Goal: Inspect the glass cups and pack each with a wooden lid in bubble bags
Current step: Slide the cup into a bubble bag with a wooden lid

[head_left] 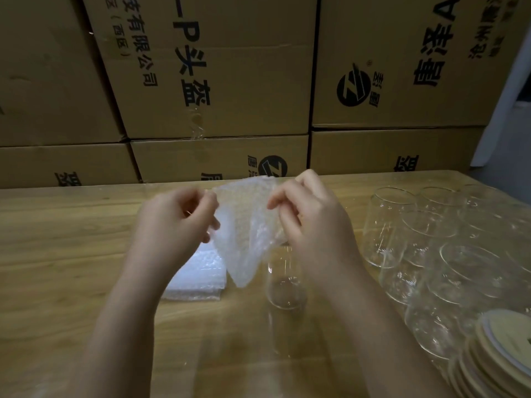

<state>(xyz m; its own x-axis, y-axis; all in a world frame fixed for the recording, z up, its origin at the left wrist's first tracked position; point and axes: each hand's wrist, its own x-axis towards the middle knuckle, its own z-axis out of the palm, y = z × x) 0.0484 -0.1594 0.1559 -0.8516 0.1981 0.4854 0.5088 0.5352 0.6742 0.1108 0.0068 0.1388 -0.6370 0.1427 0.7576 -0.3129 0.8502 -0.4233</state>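
Plastic bubble bag (pixel 247 225), held up above glass cup (pixel 286 282).
Pinched at mouth edge in left hand (pixel 175 222) and right hand (pixel 310 216) grip; light, floppy, probably slippery; best taken at top corners.

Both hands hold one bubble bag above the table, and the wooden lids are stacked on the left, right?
No. The left hand and right hand do hold the bubble bag, but the head view shows the wooden lids stacked at the right, beside the glass cups.
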